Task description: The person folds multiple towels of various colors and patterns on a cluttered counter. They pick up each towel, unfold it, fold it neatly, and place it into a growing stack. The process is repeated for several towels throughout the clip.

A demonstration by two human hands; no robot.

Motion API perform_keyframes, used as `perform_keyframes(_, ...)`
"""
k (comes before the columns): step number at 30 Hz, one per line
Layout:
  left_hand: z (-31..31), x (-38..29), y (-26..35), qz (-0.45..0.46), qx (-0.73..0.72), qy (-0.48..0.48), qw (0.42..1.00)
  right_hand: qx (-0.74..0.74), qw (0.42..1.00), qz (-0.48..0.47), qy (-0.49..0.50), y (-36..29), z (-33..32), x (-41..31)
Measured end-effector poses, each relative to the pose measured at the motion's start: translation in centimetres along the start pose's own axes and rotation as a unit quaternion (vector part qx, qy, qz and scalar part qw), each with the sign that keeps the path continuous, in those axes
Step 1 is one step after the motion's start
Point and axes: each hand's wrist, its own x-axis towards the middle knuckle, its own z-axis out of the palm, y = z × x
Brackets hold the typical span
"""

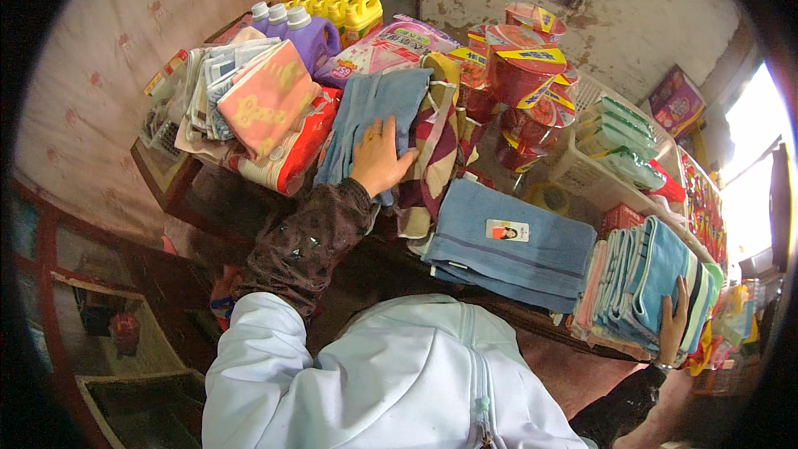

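My left hand point(381, 161), with a ring on one finger, rests with spread fingers on a stack of folded blue-grey towels point(386, 100). Beside it lie folded maroon, cream and olive checked towels point(430, 162). My right hand point(673, 324) presses against the side of a row of folded towels point(661, 268) in teal, striped and pink. Between my hands lies a folded blue towel point(517, 231) with a paper label. Further left, a folded orange-pink patterned towel point(268, 100) leans on a stack of folded pale towels point(206, 87).
Red instant noodle tubs point(527, 68) stand stacked behind the towels. Purple detergent bottles point(308, 34), yellow jugs point(363, 15) and a pink detergent bag point(393, 43) are at the back. A white plastic basket point(561, 156) holds green packets. A red-wrapped pack point(305, 143) lies near the table's left edge.
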Motion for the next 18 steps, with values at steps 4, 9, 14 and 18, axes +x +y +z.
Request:
perform_keyframes(4, 0.6, 0.0, -2.2, 0.055, -0.047, 0.008, 0.997, 0.032, 0.998, 0.044, -0.010, 0.5, -0.9, 0.0)
perform_keyframes(9, -2.5, 1.1, -4.8, 0.001, -0.197, -0.078, 0.977, 0.076, 0.993, 0.063, 0.066, 0.4, -2.0, -0.7)
perform_keyframes(14, -4.6, 2.3, -9.6, 0.000, -0.509, -0.193, 0.839, 0.100, 0.989, 0.034, 0.107, -1.6, -2.8, -1.7)
perform_keyframes(18, -2.8, 1.6, -14.7, -0.087, -0.229, 0.031, 0.969, 0.052, 0.991, 0.018, 0.125, -3.2, -3.0, -2.1)
